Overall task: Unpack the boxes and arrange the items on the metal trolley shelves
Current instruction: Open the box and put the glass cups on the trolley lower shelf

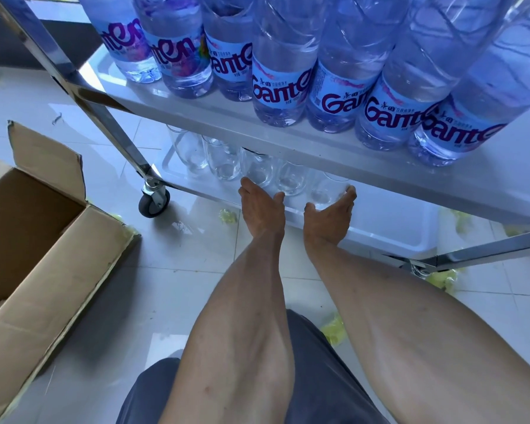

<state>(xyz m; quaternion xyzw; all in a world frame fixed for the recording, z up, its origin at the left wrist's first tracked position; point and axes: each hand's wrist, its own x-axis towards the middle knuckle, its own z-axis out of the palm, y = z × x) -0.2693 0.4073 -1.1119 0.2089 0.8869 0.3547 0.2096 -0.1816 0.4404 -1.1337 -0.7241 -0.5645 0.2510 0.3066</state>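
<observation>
A row of several clear drinking glasses (224,162) stands along the front of the metal trolley's lower shelf (389,220). My left hand (259,206) reaches to that shelf with straight fingers, its fingertips against a glass (257,171) in the middle of the row. My right hand (331,212) lies palm up with its thumb and straight fingers either side of the rightmost glass (326,191). Neither hand is closed around a glass. Several Ganten water bottles (280,84) stand in a row on the shelf above (196,113).
An open cardboard box (43,240) lies on the tiled floor to the left, flaps up. The trolley's steel post (104,117) and caster wheel (153,201) stand between box and shelf. Bits of yellow-green packing scrap (334,330) litter the floor.
</observation>
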